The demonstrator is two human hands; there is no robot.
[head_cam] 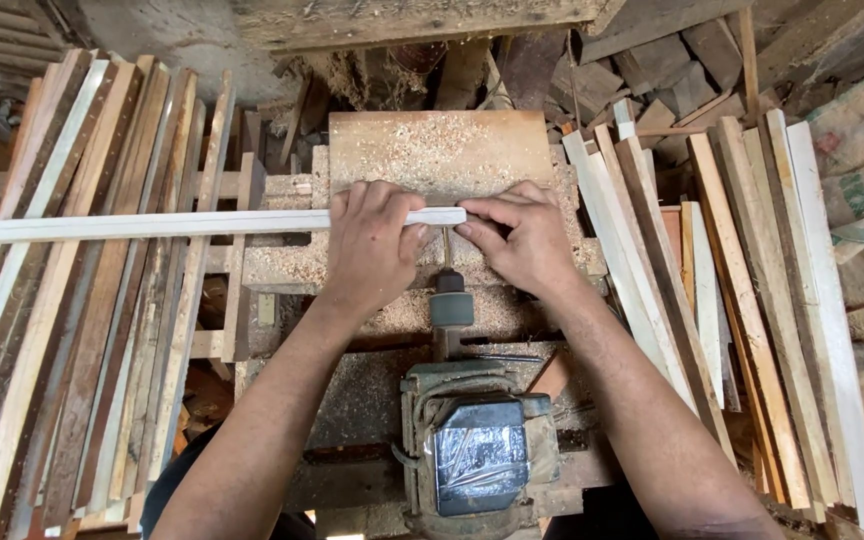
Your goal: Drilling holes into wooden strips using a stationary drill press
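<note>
Both hands, left hand (372,240) and right hand (517,235), are gripping the pale wooden strip (152,224) mid-frame, pressing it flat on the sawdust-covered worktop (440,150), apparently steadying its end against the motor-driven drill bit (445,247).

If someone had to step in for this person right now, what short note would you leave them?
Left hand: pressing down on the long pale wooden strip, near its right end.
Right hand: pinching the strip's very tip, fingers on both edges.
The strip lies crosswise on the sawdust-covered wooden block, its tip right at the drill bit of the horizontal motor.
Done: strip lined up at the bit. Whether a hole is started is hidden by the hands.
Left: judging by the stacks, more strips wait on the left; others lie on the right.
</note>
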